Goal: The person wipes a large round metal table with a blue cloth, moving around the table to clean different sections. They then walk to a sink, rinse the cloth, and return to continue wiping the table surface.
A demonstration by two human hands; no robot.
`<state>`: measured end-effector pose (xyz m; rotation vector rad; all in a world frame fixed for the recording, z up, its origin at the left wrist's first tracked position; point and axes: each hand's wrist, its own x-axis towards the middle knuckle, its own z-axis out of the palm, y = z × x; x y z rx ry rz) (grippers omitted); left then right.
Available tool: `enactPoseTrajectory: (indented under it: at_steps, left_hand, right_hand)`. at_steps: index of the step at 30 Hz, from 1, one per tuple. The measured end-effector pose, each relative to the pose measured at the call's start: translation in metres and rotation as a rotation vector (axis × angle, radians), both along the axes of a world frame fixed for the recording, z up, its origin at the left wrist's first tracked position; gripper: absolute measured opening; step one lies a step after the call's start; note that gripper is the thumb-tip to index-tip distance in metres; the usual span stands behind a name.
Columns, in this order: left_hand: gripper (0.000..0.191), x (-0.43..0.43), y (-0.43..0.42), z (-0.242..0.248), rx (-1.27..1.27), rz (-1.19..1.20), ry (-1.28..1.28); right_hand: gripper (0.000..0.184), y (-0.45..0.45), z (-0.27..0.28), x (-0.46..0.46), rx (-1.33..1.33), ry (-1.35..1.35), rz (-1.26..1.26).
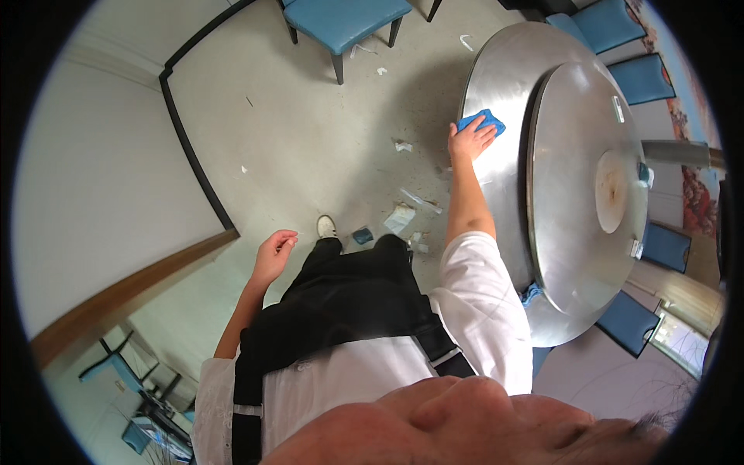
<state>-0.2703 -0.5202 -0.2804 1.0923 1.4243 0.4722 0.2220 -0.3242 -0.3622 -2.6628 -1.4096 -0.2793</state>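
My right hand (472,141) lies palm down on a blue cloth (491,121), pressing it against the rim of a round stainless-steel table (494,75). Its fingers are spread over the cloth. On that table sits a raised round metal turntable (572,128), to the right of the hand. My left hand (275,256) hangs over the floor at my left side, its fingers loosely curled. Something thin and pale shows at those fingertips, too small to make out. A second blue cloth (530,294) is by the turntable's near edge.
Litter, including a crumpled white paper (400,218), a clear plastic strip (421,200) and a dark blue scrap (362,235), lies on the floor (302,151) by my feet. A blue chair (343,20) stands ahead. More blue chairs (642,78) ring the table's far side. A wood-edged wall (110,174) is left.
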Motion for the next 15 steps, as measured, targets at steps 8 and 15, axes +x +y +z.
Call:
enactPoseTrajectory:
  at_steps: [8,15]
  left_hand:
    - [0.023,-0.031,0.082,-0.004,-0.111,-0.091,-0.132]
    - [0.025,0.019,0.173,-0.004,-0.217,-0.275,-0.149]
  right_hand:
    - [0.082,-0.155,0.019,-0.02,-0.13,0.055,0.113]
    - [0.086,-0.148,0.023,-0.025,-0.243,0.101,-0.063]
